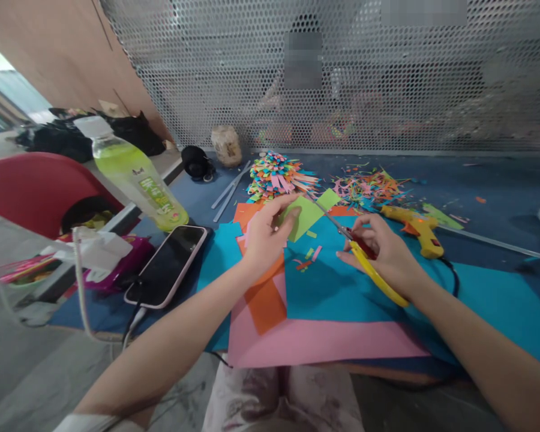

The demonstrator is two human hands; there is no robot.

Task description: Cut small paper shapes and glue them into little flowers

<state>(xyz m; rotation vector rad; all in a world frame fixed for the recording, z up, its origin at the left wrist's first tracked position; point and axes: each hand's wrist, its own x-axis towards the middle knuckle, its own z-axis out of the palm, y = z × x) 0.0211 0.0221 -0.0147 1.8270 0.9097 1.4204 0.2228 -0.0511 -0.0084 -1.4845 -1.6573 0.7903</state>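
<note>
My left hand (273, 227) pinches a piece of lime-green paper (304, 219) between thumb and fingers. Scissors with yellow and red handles (376, 275) are in my right hand (382, 249), their blades reaching the upper right part of the green paper, where a smaller flap (329, 198) stands at an angle. Whether that flap is fully cut off I cannot tell. Beneath both hands lie sheets of blue paper (333, 294), pink paper (333, 345) and orange paper (266, 305), with several small paper scraps (309, 258) on the blue one.
Behind the hands stand a fringed multicolour paper bundle (274, 177) and a heap of thin paper shreds (369, 191). A yellow glue gun (416, 231) lies to the right. On the left are a phone (168, 264), a tilted-looking drink bottle (137, 180) and cables. A perforated metal screen (234, 78) borders the back.
</note>
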